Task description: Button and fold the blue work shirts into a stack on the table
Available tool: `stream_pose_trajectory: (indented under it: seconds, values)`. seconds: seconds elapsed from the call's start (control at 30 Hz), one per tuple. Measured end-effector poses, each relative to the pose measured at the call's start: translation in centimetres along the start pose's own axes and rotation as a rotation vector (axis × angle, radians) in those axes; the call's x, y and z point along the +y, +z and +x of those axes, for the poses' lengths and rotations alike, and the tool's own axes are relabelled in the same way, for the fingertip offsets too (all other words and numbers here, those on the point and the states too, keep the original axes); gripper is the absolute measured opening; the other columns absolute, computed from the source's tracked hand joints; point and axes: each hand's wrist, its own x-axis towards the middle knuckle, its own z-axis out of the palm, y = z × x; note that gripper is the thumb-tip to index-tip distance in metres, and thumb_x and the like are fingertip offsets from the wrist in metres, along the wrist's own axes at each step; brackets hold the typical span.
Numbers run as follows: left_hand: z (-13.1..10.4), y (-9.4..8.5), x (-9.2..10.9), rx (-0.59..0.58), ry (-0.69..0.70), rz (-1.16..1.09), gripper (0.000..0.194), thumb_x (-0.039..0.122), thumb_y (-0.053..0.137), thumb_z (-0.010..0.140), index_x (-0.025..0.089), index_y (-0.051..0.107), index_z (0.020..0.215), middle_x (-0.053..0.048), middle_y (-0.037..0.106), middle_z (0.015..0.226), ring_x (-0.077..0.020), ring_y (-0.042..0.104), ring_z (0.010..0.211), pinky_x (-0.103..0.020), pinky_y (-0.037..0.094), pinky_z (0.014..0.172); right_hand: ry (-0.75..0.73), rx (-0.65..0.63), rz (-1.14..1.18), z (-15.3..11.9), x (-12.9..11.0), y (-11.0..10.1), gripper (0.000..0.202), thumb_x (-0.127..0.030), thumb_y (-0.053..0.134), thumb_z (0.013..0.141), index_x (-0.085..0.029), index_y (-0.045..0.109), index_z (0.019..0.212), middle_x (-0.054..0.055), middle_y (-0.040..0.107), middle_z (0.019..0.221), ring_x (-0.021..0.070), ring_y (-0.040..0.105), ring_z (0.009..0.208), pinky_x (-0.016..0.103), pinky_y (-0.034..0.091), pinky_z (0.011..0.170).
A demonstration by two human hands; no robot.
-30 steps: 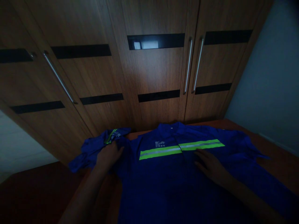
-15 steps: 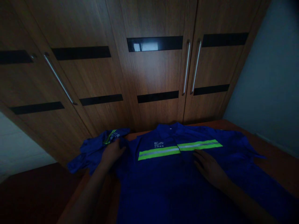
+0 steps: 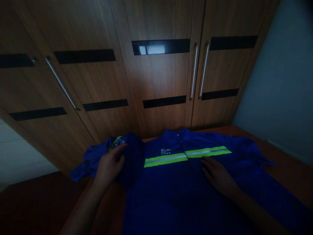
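A dark blue work shirt [image 3: 156, 195] lies spread out, its collar towards the wardrobe. A yellow-green reflective band [image 3: 166, 160] and a small white print cross its chest. My right hand [image 3: 217, 176] rests on the chest just below the band, fingers extended. My left hand [image 3: 110, 166] is at the shirt's left sleeve [image 3: 133, 150], thumb and forefinger apart; its other fingers are partly hidden. Beyond that hand lies a second blue garment [image 3: 91, 156], bunched up, with a similar band and white print.
A brown wooden wardrobe [image 3: 161, 75] with black strips and long metal handles [image 3: 194, 71] stands right behind the reddish-brown surface [image 3: 290, 163] under the shirt. A pale wall [image 3: 278, 88] rises on the right. The light is dim.
My left hand has moved a little left and towards me. Sleeve cloth beside it now stands higher and reaches further back. My right hand stays on the chest.
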Motion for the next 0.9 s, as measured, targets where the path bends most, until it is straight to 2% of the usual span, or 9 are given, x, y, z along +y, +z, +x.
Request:
stream_pose_trajectory:
  seconds: [0.13, 0.2, 0.27, 0.33, 0.47, 0.53, 0.63, 0.73, 0.9]
  values:
    - [-2.0, 0.9, 3.3, -0.034, 0.147, -0.101, 0.044, 0.022, 0.044, 0.082, 0.023, 0.054, 0.124, 0.000, 0.067, 0.115, -0.0199, 0.063, 0.103, -0.030, 0.049, 0.090, 0.003, 0.020, 0.023, -0.1, 0.0, -0.1, 0.039, -0.037, 0.040, 0.092, -0.020, 0.057, 0.122, 0.011, 0.054, 0.131, 0.0274, 0.051, 0.119, 0.049, 0.041, 0.102]
    - [-2.9, 2.1, 5.1, -0.102, 0.247, -0.162, 0.047, 0.020, 0.044, 0.084, 0.024, 0.049, 0.130, -0.001, 0.064, 0.122, -0.0186, 0.061, 0.108, -0.031, 0.047, 0.095, 0.011, 0.015, 0.023, -0.1, 0.0, -0.1, 0.039, -0.037, 0.040, 0.092, -0.020, 0.057, 0.123, 0.011, 0.054, 0.132, 0.0272, 0.051, 0.120, 0.048, 0.041, 0.102]
    - [-3.7, 3.5, 6.7, -0.199, 0.331, -0.218, 0.047, 0.025, 0.045, 0.087, 0.025, 0.045, 0.134, -0.001, 0.060, 0.128, -0.0183, 0.059, 0.111, -0.033, 0.046, 0.097, 0.012, 0.005, 0.022, -0.1, 0.0, -0.1, 0.039, -0.037, 0.040, 0.092, -0.019, 0.057, 0.122, 0.011, 0.054, 0.131, 0.0272, 0.051, 0.120, 0.048, 0.041, 0.103]
    - [-4.1, 5.0, 7.5, -0.269, 0.372, -0.258, 0.041, 0.033, 0.043, 0.091, 0.025, 0.048, 0.131, -0.002, 0.058, 0.130, -0.0178, 0.057, 0.114, -0.033, 0.045, 0.099, 0.016, -0.002, 0.016, -0.1, -0.1, -0.1, 0.040, -0.037, 0.041, 0.092, -0.018, 0.058, 0.122, 0.012, 0.054, 0.131, 0.0273, 0.050, 0.120, 0.047, 0.041, 0.103]
    - [-4.5, 8.4, 6.6, -0.321, 0.320, -0.145, 0.042, 0.037, 0.032, 0.096, 0.019, 0.053, 0.127, -0.008, 0.054, 0.134, -0.0200, 0.051, 0.122, -0.036, 0.038, 0.106, 0.018, -0.012, -0.004, -0.1, -0.1, 0.0, 0.039, -0.036, 0.040, 0.092, -0.018, 0.057, 0.123, 0.012, 0.054, 0.132, 0.0277, 0.049, 0.121, 0.048, 0.040, 0.103]
    - [-4.8, 10.0, 5.4, -0.352, 0.302, 0.000, 0.050, 0.044, 0.033, 0.094, 0.017, 0.048, 0.133, -0.011, 0.042, 0.145, -0.0264, 0.038, 0.133, -0.045, 0.030, 0.110, 0.010, -0.020, -0.011, 0.0, 0.0, 0.0, 0.039, -0.036, 0.040, 0.092, -0.018, 0.056, 0.124, 0.012, 0.053, 0.132, 0.0278, 0.049, 0.121, 0.048, 0.040, 0.103]
    - [-5.4, 11.6, 4.0, -0.391, 0.318, 0.133, 0.060, 0.056, 0.031, 0.092, 0.023, 0.035, 0.142, -0.009, 0.024, 0.153, -0.0308, 0.018, 0.141, -0.053, 0.019, 0.112, 0.004, -0.026, -0.013, 0.0, 0.2, 0.1, 0.039, -0.036, 0.041, 0.092, -0.019, 0.056, 0.124, 0.012, 0.054, 0.131, 0.0283, 0.049, 0.121, 0.049, 0.040, 0.103]
    - [-5.5, 11.8, 3.2, -0.411, 0.320, 0.161, 0.062, 0.060, 0.027, 0.091, 0.029, 0.028, 0.145, -0.005, 0.018, 0.155, -0.0303, 0.013, 0.142, -0.054, 0.018, 0.112, 0.018, -0.017, -0.010, 0.1, -0.2, 0.2, 0.039, -0.036, 0.040, 0.092, -0.020, 0.056, 0.124, 0.012, 0.053, 0.133, 0.0286, 0.049, 0.122, 0.049, 0.040, 0.103]
    - [-4.9, 11.1, 1.8, -0.401, 0.327, 0.190, 0.062, 0.061, 0.030, 0.090, 0.030, 0.028, 0.145, -0.005, 0.019, 0.155, -0.0299, 0.017, 0.141, -0.053, 0.018, 0.112, 0.019, -0.032, 0.130, 0.9, -1.9, 0.1, 0.041, -0.039, 0.046, 0.090, -0.020, 0.056, 0.125, 0.011, 0.048, 0.138, 0.0283, 0.044, 0.128, 0.048, 0.037, 0.106]
